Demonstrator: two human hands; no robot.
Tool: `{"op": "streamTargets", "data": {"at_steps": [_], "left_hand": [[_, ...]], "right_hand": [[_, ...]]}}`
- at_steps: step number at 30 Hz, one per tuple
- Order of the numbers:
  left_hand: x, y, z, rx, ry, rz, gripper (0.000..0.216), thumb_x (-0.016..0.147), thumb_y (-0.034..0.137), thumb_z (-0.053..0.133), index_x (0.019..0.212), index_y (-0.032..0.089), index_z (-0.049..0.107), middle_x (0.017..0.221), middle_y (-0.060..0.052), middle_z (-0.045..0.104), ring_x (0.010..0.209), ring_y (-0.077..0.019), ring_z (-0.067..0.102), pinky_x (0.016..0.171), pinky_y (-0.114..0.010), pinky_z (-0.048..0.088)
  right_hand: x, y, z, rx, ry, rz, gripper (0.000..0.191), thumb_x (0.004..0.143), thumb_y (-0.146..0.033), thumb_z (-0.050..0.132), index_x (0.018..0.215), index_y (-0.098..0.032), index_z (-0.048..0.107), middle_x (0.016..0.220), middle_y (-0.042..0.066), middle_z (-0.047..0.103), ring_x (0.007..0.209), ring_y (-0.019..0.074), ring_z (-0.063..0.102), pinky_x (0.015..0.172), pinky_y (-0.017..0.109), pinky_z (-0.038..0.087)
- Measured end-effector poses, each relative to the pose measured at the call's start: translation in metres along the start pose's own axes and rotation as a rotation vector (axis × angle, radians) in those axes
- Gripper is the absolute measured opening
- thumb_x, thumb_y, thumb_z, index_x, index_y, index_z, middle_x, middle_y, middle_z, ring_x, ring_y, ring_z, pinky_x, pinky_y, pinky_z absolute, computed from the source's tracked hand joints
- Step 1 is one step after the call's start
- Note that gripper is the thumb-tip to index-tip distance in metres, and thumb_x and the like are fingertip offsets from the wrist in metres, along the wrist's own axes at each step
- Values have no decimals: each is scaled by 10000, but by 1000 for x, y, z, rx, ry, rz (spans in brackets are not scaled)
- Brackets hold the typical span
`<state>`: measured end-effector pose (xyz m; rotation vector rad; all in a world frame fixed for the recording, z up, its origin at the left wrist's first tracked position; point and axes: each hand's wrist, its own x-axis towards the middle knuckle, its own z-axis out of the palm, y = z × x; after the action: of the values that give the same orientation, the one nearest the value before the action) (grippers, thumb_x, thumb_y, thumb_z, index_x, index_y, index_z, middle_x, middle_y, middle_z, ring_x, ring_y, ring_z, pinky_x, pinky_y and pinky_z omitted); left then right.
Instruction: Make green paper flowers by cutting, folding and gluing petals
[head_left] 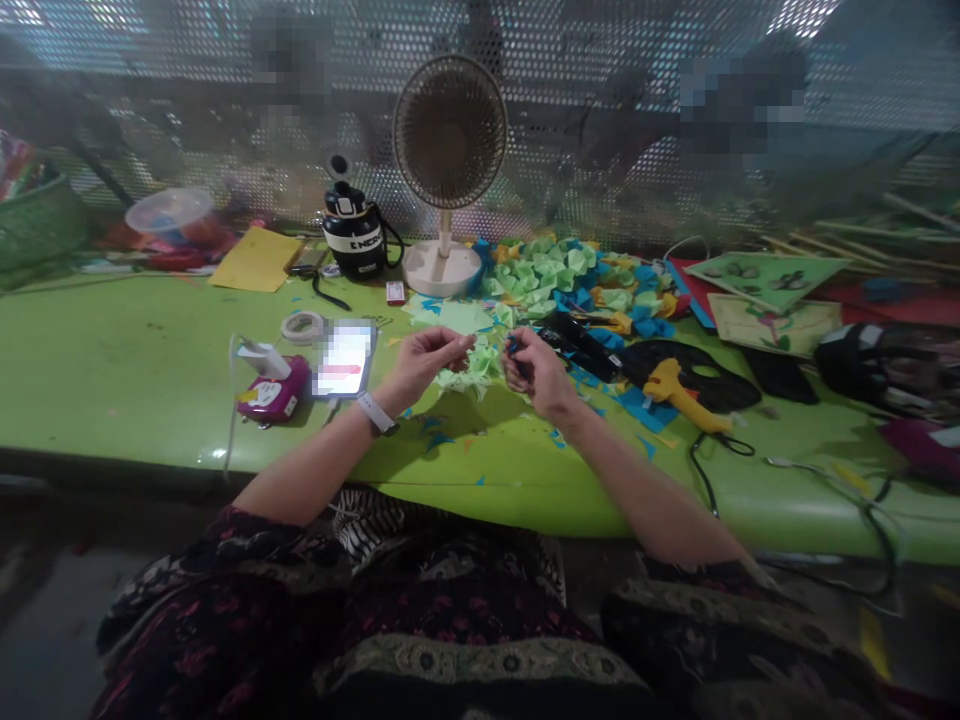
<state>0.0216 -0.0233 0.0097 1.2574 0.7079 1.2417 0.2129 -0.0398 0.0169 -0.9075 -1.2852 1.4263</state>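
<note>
My left hand [436, 362], with a pale watch strap at the wrist, is closed in a pinch over the table. Whatever its fingertips hold is too small to make out. My right hand [536, 372] is curled shut a short way to the right, with a small dark, bluish thing showing at its fingers; its kind is unclear. Between and below the hands lie light green paper pieces [480, 365]. Beyond them spreads a heap of folded green, blue and yellow paper shapes [551, 268]. Small blue paper scraps [439, 440] are scattered nearer me.
Left on the green table [150, 360] are a lit phone [345, 360], a tape roll [302, 326] and a purple box with a plug [276, 392]. A fan [450, 135] and black bottle [352, 240] stand behind. At right lies a yellow glue gun [686, 395] with a trailing cord.
</note>
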Motion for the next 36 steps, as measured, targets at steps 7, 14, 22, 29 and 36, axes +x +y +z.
{"op": "streamTargets", "data": {"at_steps": [7, 14, 22, 29, 36], "left_hand": [[-5, 1, 3, 41, -141, -64, 389, 675, 485, 844, 724, 138, 675, 601, 5, 628, 534, -68, 567, 552, -214, 467], [-4, -2, 2, 38, -152, -93, 383, 682, 483, 835, 743, 141, 673, 613, 9, 620, 544, -77, 567, 571, -233, 472], [-4, -2, 3, 23, -109, -73, 371, 690, 479, 836, 764, 144, 697, 618, -2, 637, 547, -75, 569, 570, -231, 471], [-3, -2, 3, 12, -92, -62, 381, 718, 490, 812, 859, 149, 721, 671, -13, 670, 564, -74, 600, 570, -218, 498], [-6, 2, 4, 165, 112, 225, 327, 819, 473, 726, 927, 174, 651, 698, 8, 649, 581, -75, 617, 576, -207, 530]], "right_hand": [[-6, -4, 8, -65, -47, 104, 357, 771, -533, 675, 803, -210, 524, 448, -127, 332, 356, 37, 199, 364, 196, 133], [-6, -5, 9, -41, -33, 69, 431, 705, -544, 775, 779, -208, 515, 449, -136, 306, 367, 27, 188, 371, 196, 119], [-6, -5, 9, -100, -15, 35, 475, 649, -573, 811, 739, -200, 533, 464, -124, 331, 377, 25, 215, 372, 214, 131], [-5, 0, 7, -163, 7, -47, 412, 694, -550, 784, 741, -203, 566, 512, -100, 372, 400, 36, 251, 385, 225, 157], [-6, -2, 9, -261, 102, -155, 444, 693, -605, 769, 764, -204, 594, 560, -69, 413, 476, 67, 310, 424, 238, 214]]}}
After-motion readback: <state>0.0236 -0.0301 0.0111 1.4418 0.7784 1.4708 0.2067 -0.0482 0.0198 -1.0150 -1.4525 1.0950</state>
